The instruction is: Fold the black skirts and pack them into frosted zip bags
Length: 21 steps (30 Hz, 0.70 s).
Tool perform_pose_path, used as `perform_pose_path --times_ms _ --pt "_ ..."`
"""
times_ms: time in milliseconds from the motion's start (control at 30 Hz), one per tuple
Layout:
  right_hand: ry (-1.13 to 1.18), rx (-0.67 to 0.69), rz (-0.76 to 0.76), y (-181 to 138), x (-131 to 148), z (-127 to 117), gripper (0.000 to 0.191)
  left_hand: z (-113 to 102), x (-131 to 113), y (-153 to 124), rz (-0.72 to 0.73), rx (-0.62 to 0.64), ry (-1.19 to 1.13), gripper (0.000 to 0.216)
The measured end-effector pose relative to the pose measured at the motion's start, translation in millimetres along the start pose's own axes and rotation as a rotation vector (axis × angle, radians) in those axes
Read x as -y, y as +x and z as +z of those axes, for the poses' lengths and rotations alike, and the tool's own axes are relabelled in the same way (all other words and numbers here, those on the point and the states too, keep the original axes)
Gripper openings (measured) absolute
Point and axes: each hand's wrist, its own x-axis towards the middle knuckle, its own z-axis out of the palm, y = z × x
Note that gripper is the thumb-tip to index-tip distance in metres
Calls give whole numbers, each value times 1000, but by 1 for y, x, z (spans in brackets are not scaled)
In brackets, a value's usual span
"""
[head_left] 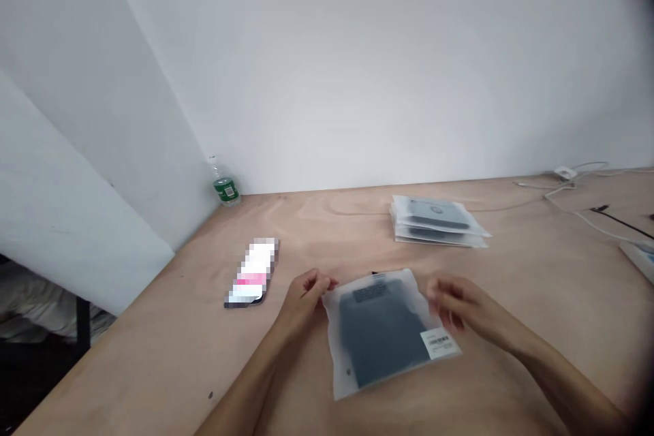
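A frosted plastic bag (381, 327) with a dark, flat item inside lies in front of me on the wooden table. It carries a white barcode label (438, 343) at its lower right corner and a printed text patch near its top edge. My left hand (305, 293) pinches the bag's upper left corner between thumb and fingers. At the bag's right edge is my right hand (460, 301), its fingers bent and smeared by motion. Whether they grip that edge or only lie beside it, I cannot tell.
Behind the bag, a stack of several similar frosted bags (437, 221) lies on the table (317, 225). A phone (254, 272) with a lit, blurred screen is on the left. A green-labelled bottle (225, 184) stands in the corner; white cables (567, 180) run along the right.
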Motion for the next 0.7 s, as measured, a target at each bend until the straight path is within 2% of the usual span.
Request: perform_pose_path --times_ms 67,100,133,167,233,300,467,533,700 --pt "-17 418 176 -25 3 7 20 0 -2 -2 -9 46 0 19" --pt "-28 524 231 -35 2 9 19 1 -2 -3 -20 79 -1 21" --pt "-38 533 248 -42 0 11 20 2 -2 -4 -37 122 -2 22" --pt "-52 455 227 -46 -3 12 23 2 -3 -6 -59 175 -2 23" --pt "-75 176 148 -47 -10 12 32 2 -2 -9 -107 275 4 24" --pt "-66 -11 126 -42 -17 12 40 2 -1 -10 -135 310 14 23" --pt "-3 -72 133 -24 -21 23 48 5 6 -8 -96 183 19 11" --pt "25 -142 108 -16 -22 31 50 8 8 -8 -87 199 11 14" --pt "88 -165 87 -2 -33 47 48 15 8 -11 -76 217 -15 32"
